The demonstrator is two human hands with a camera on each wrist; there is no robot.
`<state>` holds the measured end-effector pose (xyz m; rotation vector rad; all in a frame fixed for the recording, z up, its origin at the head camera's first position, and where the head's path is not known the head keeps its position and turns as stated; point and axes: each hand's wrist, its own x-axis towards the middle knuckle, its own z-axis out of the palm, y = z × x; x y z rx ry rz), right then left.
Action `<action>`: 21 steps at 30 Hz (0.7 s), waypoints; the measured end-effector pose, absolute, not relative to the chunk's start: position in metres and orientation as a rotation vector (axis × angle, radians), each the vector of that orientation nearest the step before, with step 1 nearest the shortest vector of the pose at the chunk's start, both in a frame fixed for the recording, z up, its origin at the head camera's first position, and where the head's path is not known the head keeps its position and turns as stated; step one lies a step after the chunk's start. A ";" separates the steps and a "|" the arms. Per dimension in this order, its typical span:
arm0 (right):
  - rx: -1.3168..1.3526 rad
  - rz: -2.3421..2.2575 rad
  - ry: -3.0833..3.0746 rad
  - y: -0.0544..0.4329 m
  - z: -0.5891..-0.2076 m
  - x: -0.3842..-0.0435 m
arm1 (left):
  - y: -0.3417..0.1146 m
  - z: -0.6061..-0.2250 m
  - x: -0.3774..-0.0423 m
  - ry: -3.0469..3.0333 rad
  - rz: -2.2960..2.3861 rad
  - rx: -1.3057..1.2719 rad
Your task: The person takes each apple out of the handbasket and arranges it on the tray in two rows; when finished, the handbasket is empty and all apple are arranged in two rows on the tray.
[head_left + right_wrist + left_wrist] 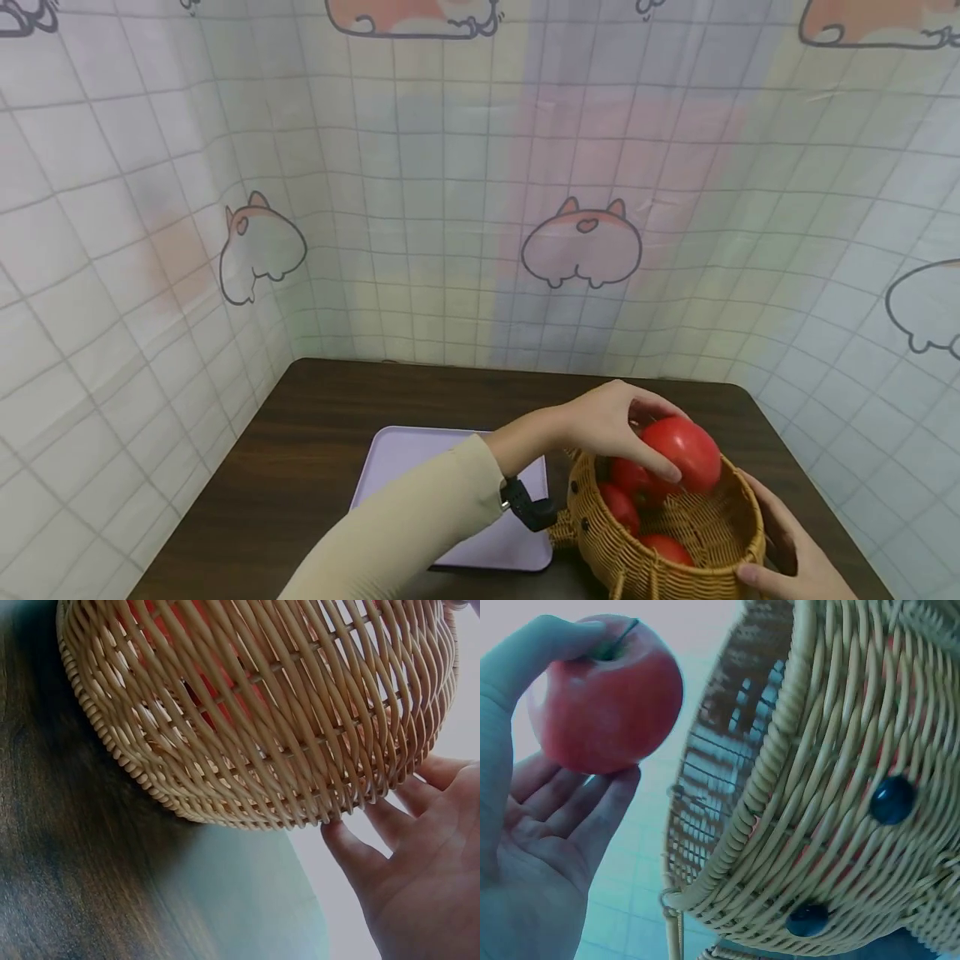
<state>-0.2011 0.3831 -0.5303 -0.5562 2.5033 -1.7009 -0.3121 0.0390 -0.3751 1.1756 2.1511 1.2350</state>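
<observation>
My left hand [611, 423] holds a red apple [686, 454] over the mouth of a woven basket [742, 517]. In the left wrist view the thumb lies by the apple's dark stem [626, 636], and the fingers support its far side. Several more red fruits, such as this one [666, 548], lie inside the basket, partly hidden by the hand and rim. At the basket's right side, my right hand [798, 550] grips the rim, thumb toward the front. The right wrist view shows its fingertips [341, 836] against the wicker wall.
A pale lilac tray [517, 546] lies left of the basket, partly under my left forearm. Both stand on a dark wooden table [277, 467]. Patterned curtains [450, 250] close off the back and sides. A dark band [528, 504] is on my left wrist.
</observation>
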 end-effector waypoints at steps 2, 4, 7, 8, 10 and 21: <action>-0.521 -1.699 2.501 0.384 -0.530 -0.201 | 0.027 -0.375 -0.308 2.103 1.350 1.180; -0.508 -1.687 2.516 0.383 -0.529 -0.201 | 0.014 -0.376 -0.305 2.053 1.451 1.183; -0.512 -1.663 2.547 0.382 -0.528 -0.201 | -0.010 -0.380 -0.301 2.015 1.565 1.162; -0.514 -1.657 2.555 0.382 -0.528 -0.201 | -0.018 -0.381 -0.300 2.017 1.594 1.151; -0.509 -1.650 2.565 0.381 -0.528 -0.201 | -0.035 -0.386 -0.298 2.040 1.639 1.128; -0.508 -1.679 2.546 0.381 -0.529 -0.199 | -0.103 -0.437 -0.298 2.291 1.723 0.864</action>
